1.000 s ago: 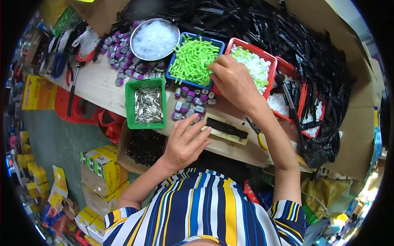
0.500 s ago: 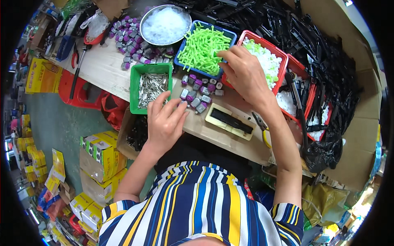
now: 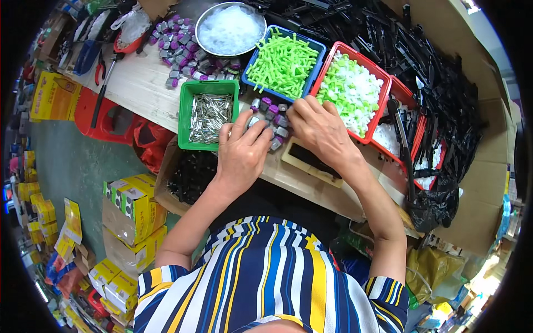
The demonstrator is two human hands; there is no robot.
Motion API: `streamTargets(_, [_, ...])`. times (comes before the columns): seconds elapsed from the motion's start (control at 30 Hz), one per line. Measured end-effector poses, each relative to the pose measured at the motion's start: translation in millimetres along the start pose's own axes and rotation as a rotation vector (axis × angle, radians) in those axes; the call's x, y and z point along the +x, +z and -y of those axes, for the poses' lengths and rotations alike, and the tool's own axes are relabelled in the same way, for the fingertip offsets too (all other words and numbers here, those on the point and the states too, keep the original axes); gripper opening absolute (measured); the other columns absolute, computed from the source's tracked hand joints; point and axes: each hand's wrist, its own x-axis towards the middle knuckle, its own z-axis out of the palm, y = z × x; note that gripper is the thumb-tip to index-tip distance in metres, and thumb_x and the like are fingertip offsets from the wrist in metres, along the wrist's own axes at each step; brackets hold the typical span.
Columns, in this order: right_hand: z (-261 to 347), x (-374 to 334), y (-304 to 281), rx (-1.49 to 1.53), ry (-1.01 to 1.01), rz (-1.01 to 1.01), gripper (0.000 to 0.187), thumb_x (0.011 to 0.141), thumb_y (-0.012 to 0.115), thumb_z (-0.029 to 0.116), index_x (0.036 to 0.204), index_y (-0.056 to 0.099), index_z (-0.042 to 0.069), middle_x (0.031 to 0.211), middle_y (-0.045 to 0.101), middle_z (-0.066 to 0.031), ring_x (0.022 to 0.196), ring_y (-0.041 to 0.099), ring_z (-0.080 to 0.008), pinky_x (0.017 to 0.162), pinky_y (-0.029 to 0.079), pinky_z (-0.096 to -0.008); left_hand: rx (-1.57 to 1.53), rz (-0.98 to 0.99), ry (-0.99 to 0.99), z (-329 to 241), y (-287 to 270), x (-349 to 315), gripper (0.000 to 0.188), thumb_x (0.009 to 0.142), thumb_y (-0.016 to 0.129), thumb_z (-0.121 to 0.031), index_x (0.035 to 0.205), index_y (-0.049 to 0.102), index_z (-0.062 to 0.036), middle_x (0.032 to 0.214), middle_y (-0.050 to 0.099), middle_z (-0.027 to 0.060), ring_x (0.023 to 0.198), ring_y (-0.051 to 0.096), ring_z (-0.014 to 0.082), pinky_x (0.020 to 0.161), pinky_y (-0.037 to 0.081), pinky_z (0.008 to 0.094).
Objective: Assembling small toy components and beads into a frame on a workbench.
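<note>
My left hand (image 3: 243,154) reaches over a small group of grey blocks with purple ends (image 3: 272,112), which look like little motors. Its fingers are bent and slightly apart, with the tips at the nearest blocks. A green tray (image 3: 181,119) of thin silvery metal pins stands just left of it. My right hand (image 3: 322,132) is at the right side of the same group, fingers curled and pressed together; whatever is in them is hidden. Below that hand lies a cream-coloured fixture (image 3: 311,168) with a long black part in it, partly covered by the hand.
Behind my hands are a blue tray (image 3: 323,54) of bright green sticks and a metal bowl (image 3: 232,29) of whitish material. A red tray (image 3: 386,91) holds white and green pieces. Black plastic parts (image 3: 438,83) pile up at the right. Pliers (image 3: 100,72) lie far left.
My right hand has come from the edge of the green sticks down and left to the grey-and-purple blocks. My left hand has moved slightly right and forward, over the blocks.
</note>
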Motion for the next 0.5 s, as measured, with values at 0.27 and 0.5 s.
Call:
streamTargets(0.27, [-5, -6, -2, 0.259, 0.069, -0.175, 0.029, 0.076, 0.075, 0.010, 0.102, 0.062, 0.007, 0.092, 0.063, -0.0056, 0.087, 0.064, -0.0237, 0.074, 0.049, -0.0364, 0.020, -0.034, -0.040, -4, -2, 7, 0.036, 0.081, 0.073, -0.013, 0.116, 0.068, -0.0085, 0.119, 0.063, 0.0051, 0.124, 0.049, 0.0297, 0.099, 0.032, 0.0451])
streamTargets(0.5, [0, -13, -16, 0.740, 0.273, -0.294, 0.032, 0.073, 0.075, -0.001, 0.101, 0.062, 0.005, 0.088, 0.069, -0.0095, 0.076, 0.069, -0.0287, 0.067, 0.054, -0.0362, -0.527, -0.089, -0.193, -9, -15, 30, 0.044, 0.086, 0.072, -0.009, 0.128, 0.062, -0.0022, 0.097, 0.068, 0.0085, 0.095, 0.058, 0.0234, 0.079, 0.049, 0.0342])
